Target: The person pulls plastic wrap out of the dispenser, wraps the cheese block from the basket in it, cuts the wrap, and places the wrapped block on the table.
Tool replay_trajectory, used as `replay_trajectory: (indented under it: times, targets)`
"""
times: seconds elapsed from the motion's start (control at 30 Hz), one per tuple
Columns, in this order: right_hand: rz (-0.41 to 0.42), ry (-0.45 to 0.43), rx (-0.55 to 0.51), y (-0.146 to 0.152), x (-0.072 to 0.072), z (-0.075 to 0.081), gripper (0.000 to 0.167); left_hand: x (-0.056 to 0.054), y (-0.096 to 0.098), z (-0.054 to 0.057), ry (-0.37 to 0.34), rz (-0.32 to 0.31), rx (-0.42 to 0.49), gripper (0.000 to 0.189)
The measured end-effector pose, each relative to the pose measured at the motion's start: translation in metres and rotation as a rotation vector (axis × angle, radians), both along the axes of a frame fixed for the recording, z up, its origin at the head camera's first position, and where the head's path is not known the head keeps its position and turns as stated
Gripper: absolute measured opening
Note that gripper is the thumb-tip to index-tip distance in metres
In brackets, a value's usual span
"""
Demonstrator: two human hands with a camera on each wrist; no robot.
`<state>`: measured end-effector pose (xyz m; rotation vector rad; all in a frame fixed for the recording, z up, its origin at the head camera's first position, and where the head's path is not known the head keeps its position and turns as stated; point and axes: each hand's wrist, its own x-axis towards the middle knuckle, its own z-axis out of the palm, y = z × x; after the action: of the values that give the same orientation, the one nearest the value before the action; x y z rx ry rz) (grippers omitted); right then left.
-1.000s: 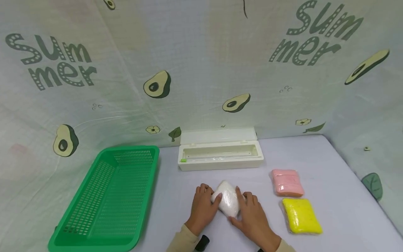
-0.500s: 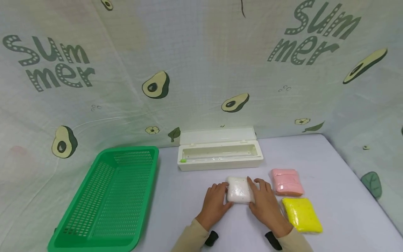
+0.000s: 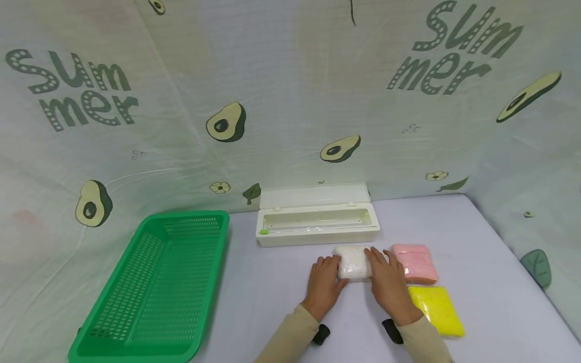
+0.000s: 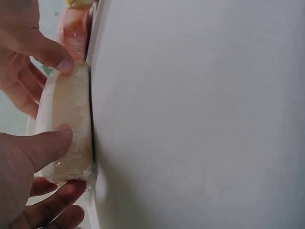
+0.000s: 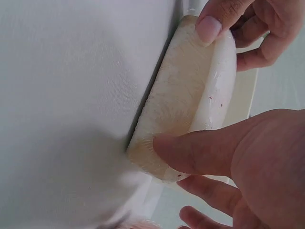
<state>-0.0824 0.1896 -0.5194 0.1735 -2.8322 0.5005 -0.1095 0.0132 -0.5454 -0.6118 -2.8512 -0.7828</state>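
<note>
A white block wrapped in clear film (image 3: 354,263) lies flat on the table in the head view, just in front of a long white box. My left hand (image 3: 323,285) holds its left end, thumb on the near side and fingers round the end. At the other end my right hand (image 3: 388,282) grips it the same way. Close up, the left thumb presses the pale side of the white block (image 4: 71,109) in the left wrist view. In the right wrist view my right hand (image 5: 248,162) has its thumb against that same side.
To the right lie a wrapped pink block (image 3: 415,262) and a wrapped yellow block (image 3: 437,310), both partly behind the right hand and arm. The long white box (image 3: 317,238) stands at the back, lid raised. A green basket (image 3: 199,322) is at the left.
The white block has gone from tilted between both hands to lying flat, and has moved right and away toward the pink block. Both hands moved along with it.
</note>
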Motion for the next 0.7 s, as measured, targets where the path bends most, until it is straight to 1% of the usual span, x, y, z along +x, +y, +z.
replay_trajectory:
  times: [0.17,0.3,0.43,0.5,0.6,0.7]
  targets:
    - [-0.013,-0.028,0.001,0.001,-0.002,-0.001,0.062,-0.002,0.004,-0.001,0.014,-0.003,-0.009,0.051]
    - [-0.015,-0.046,-0.009,0.001,-0.003,0.001,0.06,-0.001,0.002,-0.001,0.038,-0.001,-0.031,0.052]
    - [-0.014,-0.097,-0.028,0.001,-0.002,0.009,0.063,0.0,-0.006,-0.002,0.062,-0.004,-0.054,0.059]
    - [-0.007,-0.133,-0.045,0.003,0.0,0.014,0.068,0.0,-0.013,-0.001,0.066,0.0,-0.06,0.062]
    - [0.015,-0.158,-0.065,0.006,0.004,0.025,0.073,0.001,-0.028,0.006,0.053,0.016,-0.066,0.063]
    - [0.03,-0.149,-0.067,0.011,0.008,0.036,0.073,0.003,-0.044,0.019,0.034,0.036,-0.049,0.058]
